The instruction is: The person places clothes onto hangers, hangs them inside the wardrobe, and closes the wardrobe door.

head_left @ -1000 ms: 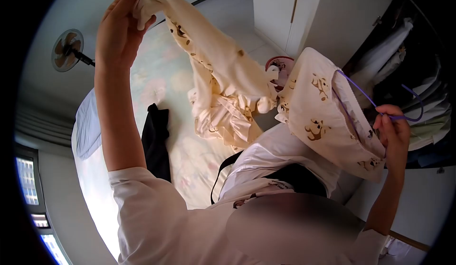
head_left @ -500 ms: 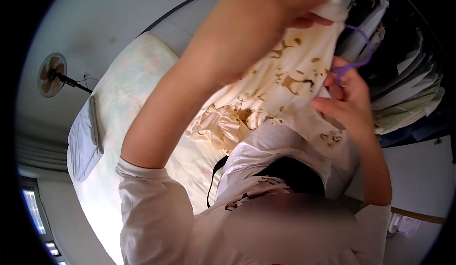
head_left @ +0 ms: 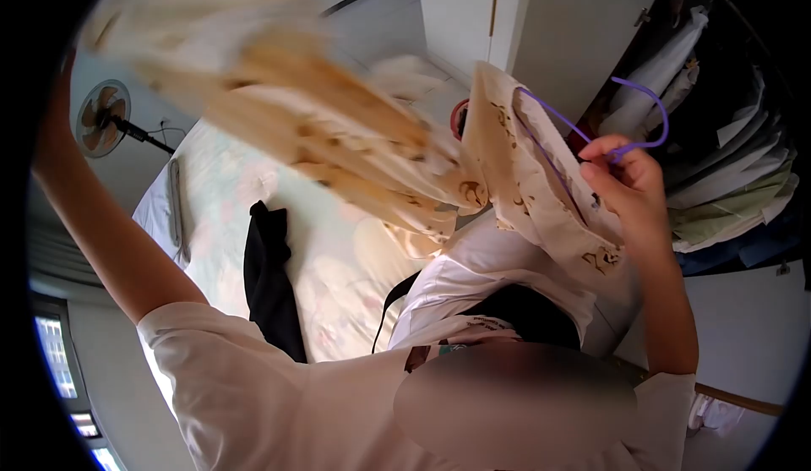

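My right hand (head_left: 625,179) is closed around the neck of a purple clothes hanger (head_left: 661,116), just below its hook. A cream garment with a brown and black animal print (head_left: 532,184) hangs on the hanger, its neckline around the hanger's arms. The rest of its fabric sweeps out to the upper left, blurred by motion. My left hand (head_left: 57,103) is raised at the far left edge, close to the end of the flying cloth. Its fingers are lost in the dark border, so I cannot make out whether they grip the fabric.
A bed with a pale patterned cover (head_left: 338,277) stands at left, with a black piece of clothing (head_left: 272,277) and a folded grey-blue cloth (head_left: 160,209) on it. Behind it is a fan (head_left: 103,118). At right, clothes (head_left: 735,184) hang in an open wardrobe near a white cabinet (head_left: 557,23).
My left hand has swung from the top centre to the far left, and the garment's fabric has spread out that way. My right hand stays on the hanger. The black clothing on the bed is now visible.
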{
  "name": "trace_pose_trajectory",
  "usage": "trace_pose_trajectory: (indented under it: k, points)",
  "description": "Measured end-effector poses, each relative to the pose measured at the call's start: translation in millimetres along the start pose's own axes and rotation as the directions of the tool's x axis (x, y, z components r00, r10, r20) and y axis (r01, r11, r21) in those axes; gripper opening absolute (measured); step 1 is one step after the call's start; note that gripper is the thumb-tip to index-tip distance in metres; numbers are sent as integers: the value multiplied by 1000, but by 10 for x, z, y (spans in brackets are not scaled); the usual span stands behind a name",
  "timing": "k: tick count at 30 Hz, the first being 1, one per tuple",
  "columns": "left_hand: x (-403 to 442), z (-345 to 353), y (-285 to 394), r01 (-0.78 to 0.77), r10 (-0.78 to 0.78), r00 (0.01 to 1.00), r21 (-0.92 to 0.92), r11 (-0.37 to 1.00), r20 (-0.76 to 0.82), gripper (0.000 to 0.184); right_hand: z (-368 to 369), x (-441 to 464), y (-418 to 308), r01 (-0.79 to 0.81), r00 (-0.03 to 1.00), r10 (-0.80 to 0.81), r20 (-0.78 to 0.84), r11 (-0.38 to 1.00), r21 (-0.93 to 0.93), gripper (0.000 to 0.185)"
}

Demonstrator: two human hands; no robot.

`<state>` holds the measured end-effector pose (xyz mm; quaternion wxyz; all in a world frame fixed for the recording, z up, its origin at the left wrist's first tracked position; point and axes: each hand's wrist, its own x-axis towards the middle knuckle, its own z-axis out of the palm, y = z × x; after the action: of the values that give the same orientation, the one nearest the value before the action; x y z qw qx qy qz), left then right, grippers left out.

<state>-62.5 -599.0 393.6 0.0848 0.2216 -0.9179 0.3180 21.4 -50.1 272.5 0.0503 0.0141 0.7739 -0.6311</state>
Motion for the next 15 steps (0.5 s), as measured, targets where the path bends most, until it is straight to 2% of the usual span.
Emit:
trace_pose_trajectory:
  k: [2, 3, 4, 5, 6, 7, 8, 9, 10, 11, 12, 13, 14, 15]
  points:
    - [-101, 221, -369, 70, -154, 973, 418, 906, 170, 43, -72, -3, 42, 0, 1000, -1, 26, 1000, 10, 12]
    - [-225, 403, -498, 56, -222, 944, 546, 836, 243, 45, -84, -6, 71, -2, 999, 1, 38, 1000, 9, 12]
    - [-361, 662, -589, 54, -277, 914, 586, 809, 297, 47, -69, -9, 96, 9, 999, -10, 51, 1000, 26, 11]
    - [-506, 993, -697, 154, -333, 897, 502, 851, 290, 39, -69, -10, 117, 1, 997, -3, 73, 999, 36, 11]
    - [-738, 1554, -716, 353, -395, 877, 189, 916, 273, 31, -70, 3, 137, -27, 998, 24, 64, 999, 40, 11]
    - [-1055, 2263, -702, 532, -449, 846, -500, 684, 286, 24, -78, 24, 162, -53, 997, 51, 54, 998, 43, 11]
    - [-1411, 2881, -563, 371, -472, 823, -928, 25, 316, 19, -97, 42, 200, -58, 997, 57, 56, 998, 23, 10]
    - [-1835, 3287, -245, 254, -464, 806, -922, -291, 369, 18, -101, 25, 217, -54, 996, 52, 69, 998, 27, 10]
    - [-2127, 3512, 174, 439, -557, 745, -898, -5, 367, 25, -97, 18, 207, -77, 996, 77, 52, 997, 10, 10]
    - [-2510, 2722, 891, 464, -601, 684, -882, -79, 414, 18, -91, 17, 205, -104, 994, 104, 33, 995, -13, 9]
    - [-2849, 2443, 1307, 520, -524, 777, -825, 220, 350, 15, -90, 22, 257, -75, 997, 75, 33, 997, -19, 9]
    - [-3145, 2560, 1551, 257, -343, 932, -885, 388, 119, 19, -88, 24, 269, -78, 996, 79, 43, 997, -25, 9]
    - [-3345, 2334, 1815, 121, -220, 974, -934, 337, 47, 25, -87, 25, 277, -93, 995, 94, 47, 995, -23, 9]
    - [-3451, 2076, 2037, 99, -166, 985, -944, 314, 48, 30, -83, 20, 280, -106, 993, 107, 49, 994, -21, 9]
